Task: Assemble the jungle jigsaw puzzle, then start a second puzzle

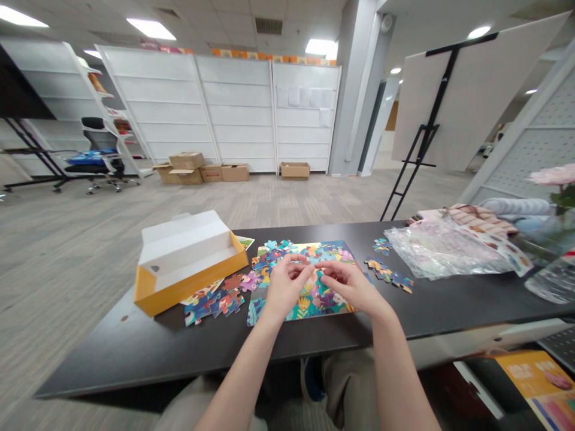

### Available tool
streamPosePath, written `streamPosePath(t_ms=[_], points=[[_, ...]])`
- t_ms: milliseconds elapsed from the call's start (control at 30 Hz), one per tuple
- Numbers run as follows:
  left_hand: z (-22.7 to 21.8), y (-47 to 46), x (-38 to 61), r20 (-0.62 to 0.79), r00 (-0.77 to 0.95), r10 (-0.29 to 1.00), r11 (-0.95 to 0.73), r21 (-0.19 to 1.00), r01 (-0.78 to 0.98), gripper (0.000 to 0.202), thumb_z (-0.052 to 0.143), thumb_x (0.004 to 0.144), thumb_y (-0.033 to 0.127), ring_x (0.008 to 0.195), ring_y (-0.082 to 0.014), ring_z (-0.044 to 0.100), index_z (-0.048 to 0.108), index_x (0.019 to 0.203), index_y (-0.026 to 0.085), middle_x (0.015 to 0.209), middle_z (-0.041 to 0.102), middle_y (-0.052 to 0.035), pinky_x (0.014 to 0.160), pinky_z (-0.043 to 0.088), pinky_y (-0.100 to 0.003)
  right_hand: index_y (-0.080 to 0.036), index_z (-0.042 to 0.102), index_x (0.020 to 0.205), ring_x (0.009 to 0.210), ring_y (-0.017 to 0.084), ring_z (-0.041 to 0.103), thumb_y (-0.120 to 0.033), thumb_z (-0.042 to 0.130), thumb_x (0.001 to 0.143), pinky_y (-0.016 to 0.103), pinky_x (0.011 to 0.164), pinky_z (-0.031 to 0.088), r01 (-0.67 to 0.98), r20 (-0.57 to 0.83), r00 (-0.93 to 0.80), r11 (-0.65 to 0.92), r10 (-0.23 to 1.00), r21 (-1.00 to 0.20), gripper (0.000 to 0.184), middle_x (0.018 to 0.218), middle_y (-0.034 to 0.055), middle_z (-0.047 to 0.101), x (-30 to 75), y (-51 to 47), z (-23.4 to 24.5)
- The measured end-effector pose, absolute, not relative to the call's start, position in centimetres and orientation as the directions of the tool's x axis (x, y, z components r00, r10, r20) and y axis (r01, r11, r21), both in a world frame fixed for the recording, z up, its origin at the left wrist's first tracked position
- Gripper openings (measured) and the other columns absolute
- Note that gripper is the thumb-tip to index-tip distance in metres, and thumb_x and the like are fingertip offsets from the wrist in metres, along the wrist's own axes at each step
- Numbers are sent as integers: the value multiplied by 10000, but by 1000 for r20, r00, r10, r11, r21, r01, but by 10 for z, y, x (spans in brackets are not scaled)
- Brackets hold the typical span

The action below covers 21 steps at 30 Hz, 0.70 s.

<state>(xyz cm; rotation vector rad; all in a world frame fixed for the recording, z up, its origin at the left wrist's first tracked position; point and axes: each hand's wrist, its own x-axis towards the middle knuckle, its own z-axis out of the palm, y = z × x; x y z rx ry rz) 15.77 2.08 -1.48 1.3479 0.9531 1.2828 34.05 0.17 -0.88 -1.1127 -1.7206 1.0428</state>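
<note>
A colourful jigsaw puzzle (pixel 314 251) lies partly assembled on the dark table (pixel 449 305). My left hand (pixel 284 284) and my right hand (pixel 348 286) hover over its middle, fingertips almost meeting, both pinched on what looks like a small puzzle piece between them; the piece itself is hard to make out. Loose pieces (pixel 215 299) are heaped left of the puzzle. More loose pieces (pixel 389 272) lie to its right.
An open yellow-and-white box (pixel 188 260) stands at the table's left. A crumpled clear plastic bag (pixel 440 248), folded cloth and a vase with a pink flower (pixel 554 179) crowd the right end. Beyond lie carpet, an easel, cardboard boxes and an office chair.
</note>
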Motion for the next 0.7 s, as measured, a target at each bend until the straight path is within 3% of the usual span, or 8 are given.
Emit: streamPosePath(t_ms=[133,333,433,533,700], points=[[-15,20,158,159,149,976,-139,980,-141,402,772,758,454,727,-175,717,585,983,177,790,737,-37,652,556,-261,-202,597,959,633,140,639,-438,673,838,246,550,495,167,161,-195,195,968,-966,276,753,0,658,337,3,-7],[-19,23,156,169,193,967,-149,983,-111,368,794,731,406,778,-183,726,607,943,170,790,728,-36,712,573,-276,-207,529,835,525,153,645,-525,701,778,197,395,397,153,43,-69,53,997,-987,366,617,-11,639,337,3,-3],[-21,24,155,175,167,970,-164,983,-79,285,753,773,381,786,-190,731,623,915,170,837,747,-57,686,567,-270,-191,574,802,548,153,650,-546,711,765,210,412,413,173,51,-58,60,997,-983,382,656,16,663,340,2,-1],[-21,24,154,188,193,963,-185,982,-34,233,732,793,340,821,-197,733,644,918,165,833,750,-62,727,560,-276,-184,650,892,585,147,639,-503,734,753,236,466,468,175,87,-64,97,994,-980,358,734,26,693,342,1,0],[-21,24,154,190,194,963,-190,982,-19,223,669,845,366,833,-197,712,642,939,165,901,734,-83,722,564,-294,-187,671,859,556,136,599,-469,743,750,254,493,482,155,101,-67,111,993,-982,311,685,7,674,345,2,-4]])
